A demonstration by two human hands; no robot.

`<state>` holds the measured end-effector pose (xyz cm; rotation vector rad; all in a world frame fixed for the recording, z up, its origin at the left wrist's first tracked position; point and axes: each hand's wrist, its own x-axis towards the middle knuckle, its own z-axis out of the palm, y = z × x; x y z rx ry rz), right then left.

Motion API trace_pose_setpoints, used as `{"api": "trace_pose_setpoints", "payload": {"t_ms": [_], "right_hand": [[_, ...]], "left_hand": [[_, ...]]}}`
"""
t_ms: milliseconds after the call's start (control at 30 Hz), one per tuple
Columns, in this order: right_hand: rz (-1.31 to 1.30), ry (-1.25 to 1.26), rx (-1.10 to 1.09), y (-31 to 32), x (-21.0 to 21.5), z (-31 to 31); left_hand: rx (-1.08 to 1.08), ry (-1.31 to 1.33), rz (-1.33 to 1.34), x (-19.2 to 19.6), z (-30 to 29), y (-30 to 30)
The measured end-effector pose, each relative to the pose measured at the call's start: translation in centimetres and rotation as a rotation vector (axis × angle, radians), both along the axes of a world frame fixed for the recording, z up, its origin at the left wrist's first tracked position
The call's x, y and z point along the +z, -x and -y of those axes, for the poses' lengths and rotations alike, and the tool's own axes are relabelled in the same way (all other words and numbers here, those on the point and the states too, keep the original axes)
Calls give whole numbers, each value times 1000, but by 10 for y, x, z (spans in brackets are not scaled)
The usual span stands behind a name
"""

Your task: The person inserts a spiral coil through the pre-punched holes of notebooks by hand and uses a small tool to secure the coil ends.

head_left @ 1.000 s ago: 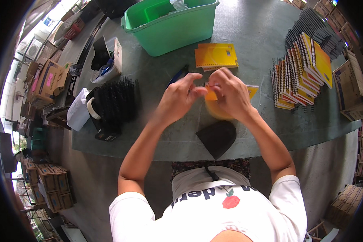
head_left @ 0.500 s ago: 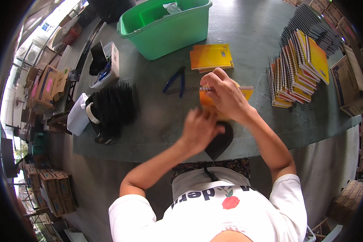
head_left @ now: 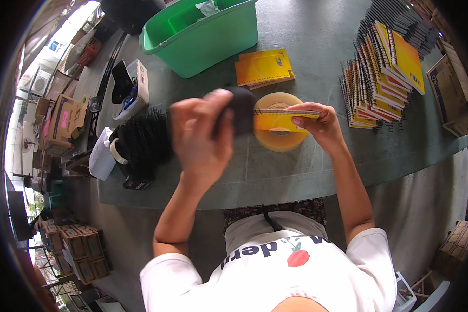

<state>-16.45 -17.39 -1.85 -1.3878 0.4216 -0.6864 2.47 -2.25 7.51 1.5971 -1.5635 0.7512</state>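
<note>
My right hand [head_left: 321, 125] grips the right end of a yellow spiral notebook [head_left: 273, 121], thumb on its cover and its bound edge turned away from me. At the notebook's left end, my left hand [head_left: 203, 132], smeared by motion, holds a dark, flat black piece [head_left: 242, 112]. What that piece is made of cannot be made out. Under the notebook a large roll of clear tape [head_left: 281, 144] lies flat on the table. Just beyond lie a few yellow notebooks without visible coils [head_left: 265, 67].
A green tub [head_left: 203, 44] stands at the back. To the left are a bundle of black coils [head_left: 145, 140] and a white bin of tools [head_left: 138, 88]. On the right, spiral notebooks [head_left: 382, 83] are piled beside a cardboard box [head_left: 450, 93].
My left hand has moved up and left, lifting the black piece from near the table's front edge. My right hand has shifted from the coil's left end to the notebook's right end.
</note>
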Motion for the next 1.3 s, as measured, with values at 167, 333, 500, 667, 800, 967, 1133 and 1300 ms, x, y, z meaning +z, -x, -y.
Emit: {"api": "trace_pose_setpoints", "payload": {"t_ms": [167,333,500,667,800,967,1133,1300], "right_hand": [[51,54,13,1,-3,-4],[87,40,72,-1,-8,-9],[9,49,83,-4,-2,-11],[15,58,100,-5,-1,-8],[-22,63,93,-2,-1,-10],[-2,45,72,-8,4,-15],[-3,117,73,-3,0,-10],[-121,438,-43,-2,8,-12]], "left_hand": [[-256,-593,-286,-41,-19,11],[-58,-218,-120,-22,-3,0],[-220,-469,-180,-43,-21,13],[-297,-440,-186,-40,-3,3],[-286,-371,-225,-33,-2,6],[-236,-255,-174,-37,8,8],[-273,-169,-131,-25,9,12],[-348,-744,-356,-47,-10,22]]}}
